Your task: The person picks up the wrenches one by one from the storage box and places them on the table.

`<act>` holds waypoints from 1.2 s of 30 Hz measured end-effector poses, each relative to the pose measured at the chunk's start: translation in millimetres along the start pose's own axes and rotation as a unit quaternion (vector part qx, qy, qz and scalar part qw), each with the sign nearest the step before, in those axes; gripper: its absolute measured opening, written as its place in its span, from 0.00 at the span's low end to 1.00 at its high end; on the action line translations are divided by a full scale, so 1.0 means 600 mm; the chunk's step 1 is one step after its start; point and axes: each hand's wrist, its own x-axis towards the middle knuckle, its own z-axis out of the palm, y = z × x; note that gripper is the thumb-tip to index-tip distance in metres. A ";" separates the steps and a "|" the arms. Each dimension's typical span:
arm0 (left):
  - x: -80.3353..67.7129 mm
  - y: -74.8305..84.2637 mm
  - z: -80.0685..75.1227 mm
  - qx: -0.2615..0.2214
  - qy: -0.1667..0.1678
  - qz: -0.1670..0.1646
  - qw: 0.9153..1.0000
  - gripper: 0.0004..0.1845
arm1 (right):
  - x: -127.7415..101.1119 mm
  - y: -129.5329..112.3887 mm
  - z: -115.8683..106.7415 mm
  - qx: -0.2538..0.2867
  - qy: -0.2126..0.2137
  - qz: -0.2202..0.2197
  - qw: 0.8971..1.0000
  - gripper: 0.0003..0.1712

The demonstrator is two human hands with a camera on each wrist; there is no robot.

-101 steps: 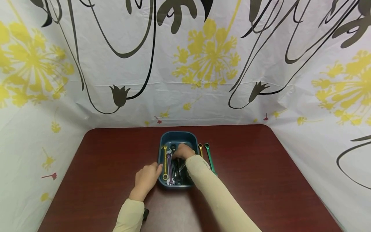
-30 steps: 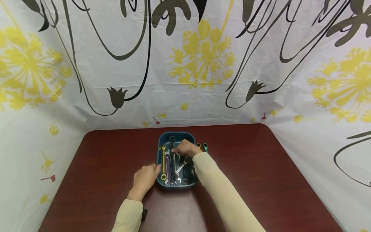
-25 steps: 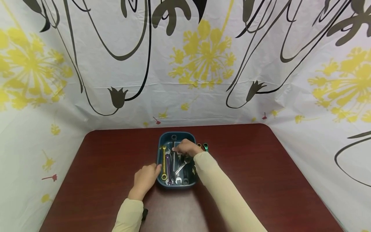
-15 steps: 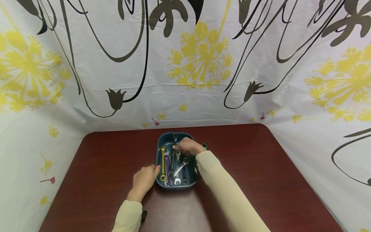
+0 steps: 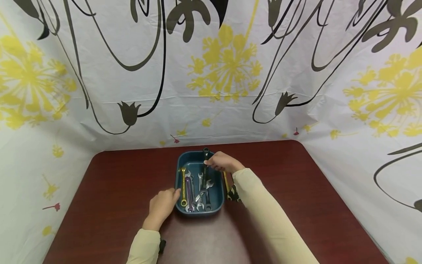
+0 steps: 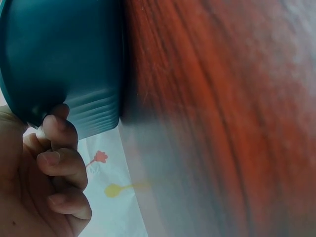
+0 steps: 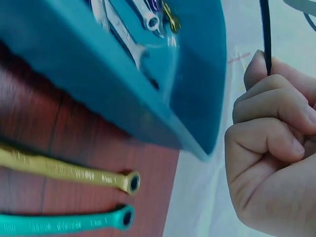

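Observation:
My right hand pinches a dark combination wrench between thumb and fingers, raised over the far right part of the blue bin. The right wrist view shows the dark wrench edge-on above the curled fingers. With my left hand I grip the bin's left rim; the left wrist view has its curled fingers against the bin's outer wall. Inside the bin lie a gold wrench, a purple wrench and several silver and dark ones.
Right of the bin, a gold wrench and a green wrench lie side by side on the brown table. My right sleeve hides much of them in the head view. A patterned white cloth hangs behind the table.
My right hand has lifted the dark wrench up from among the others and moved it away and to the right. The left hand has stayed on the bin's rim.

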 end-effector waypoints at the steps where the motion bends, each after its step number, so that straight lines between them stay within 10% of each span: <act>1: 0.000 0.000 0.000 -0.001 0.001 0.000 1.000 0.23 | -0.002 0.001 -0.005 0.000 0.000 -0.002 1.000 0.28; 36: -0.001 -0.003 0.000 -0.016 -0.012 0.001 1.000 0.22 | -0.075 0.137 -0.144 -0.074 0.009 0.048 0.996 0.27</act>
